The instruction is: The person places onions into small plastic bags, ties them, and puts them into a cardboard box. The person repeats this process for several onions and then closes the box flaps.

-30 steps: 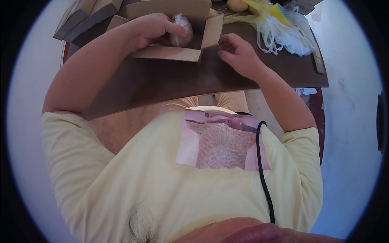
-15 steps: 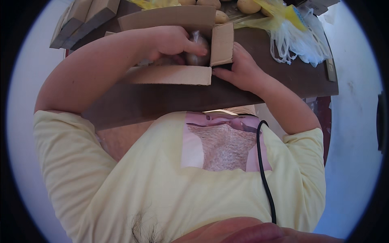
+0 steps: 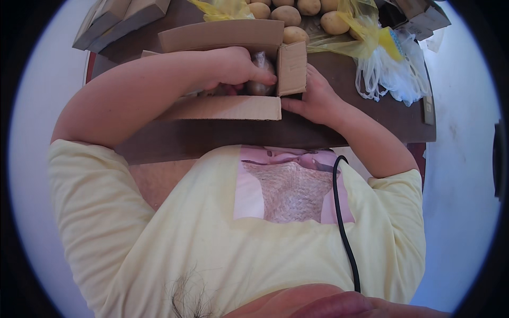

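An open cardboard box (image 3: pixel 228 108) lies in front of me with its flaps folded outward. My left hand (image 3: pixel 233 68) reaches into it, with one finger stretched over a potato in clear plastic wrap (image 3: pixel 261 85) at the box's right end. The other fingers curl low inside, partly hidden, against the wrapped potato's left side. My right hand (image 3: pixel 318 98) grips the right end of the box from outside, thumb at the near corner and fingers partly behind the end flap.
Several bare potatoes (image 3: pixel 286 16) lie on a yellow plastic bag (image 3: pixel 358 40) beyond the box. White plastic bags (image 3: pixel 395 79) are heaped at the right of the dark table (image 3: pixel 371 119). More cardboard boxes (image 3: pixel 124 24) stand at the far left, and others (image 3: pixel 416 16) at the far right.
The whole view has shifted, so the table sits lower and more potatoes show at the back. Both hands keep nearly the same place on and in the box.
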Action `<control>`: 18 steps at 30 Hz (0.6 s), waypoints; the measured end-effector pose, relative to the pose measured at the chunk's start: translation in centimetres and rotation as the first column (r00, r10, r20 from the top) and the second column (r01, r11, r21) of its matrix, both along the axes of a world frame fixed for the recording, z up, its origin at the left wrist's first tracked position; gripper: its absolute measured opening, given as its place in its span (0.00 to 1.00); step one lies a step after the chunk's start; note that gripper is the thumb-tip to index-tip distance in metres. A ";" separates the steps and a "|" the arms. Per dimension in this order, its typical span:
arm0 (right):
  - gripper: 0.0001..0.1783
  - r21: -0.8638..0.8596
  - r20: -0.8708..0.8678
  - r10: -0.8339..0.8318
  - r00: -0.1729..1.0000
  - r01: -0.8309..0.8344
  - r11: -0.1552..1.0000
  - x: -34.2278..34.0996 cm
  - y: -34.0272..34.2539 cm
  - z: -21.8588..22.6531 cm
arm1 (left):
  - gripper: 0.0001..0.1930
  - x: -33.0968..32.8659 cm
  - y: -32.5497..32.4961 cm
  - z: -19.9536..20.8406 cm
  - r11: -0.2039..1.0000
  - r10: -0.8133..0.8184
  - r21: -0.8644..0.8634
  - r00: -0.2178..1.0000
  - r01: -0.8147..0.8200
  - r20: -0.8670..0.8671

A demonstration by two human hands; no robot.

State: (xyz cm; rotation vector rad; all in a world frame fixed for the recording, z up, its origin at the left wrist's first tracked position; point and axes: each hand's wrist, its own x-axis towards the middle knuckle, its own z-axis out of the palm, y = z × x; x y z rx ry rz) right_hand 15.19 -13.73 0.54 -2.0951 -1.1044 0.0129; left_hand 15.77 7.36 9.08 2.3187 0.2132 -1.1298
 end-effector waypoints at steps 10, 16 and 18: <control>0.28 -0.140 0.004 -0.038 0.999 0.038 0.989 0.3 0.9 0.3 | 0.23 -1.2 3.0 -1.9 0.946 0.152 -0.290 0.988 -0.146 -0.001; 0.24 -0.112 0.073 -0.110 0.991 0.118 0.987 -0.2 2.3 -0.1 | 0.19 -0.4 4.5 -2.6 0.928 0.221 -0.307 0.975 -0.213 -0.010; 0.22 -0.073 0.088 -0.123 0.989 0.129 0.989 -0.6 2.6 -0.1 | 0.21 -0.8 4.4 -2.2 0.929 0.225 -0.303 0.974 -0.211 0.009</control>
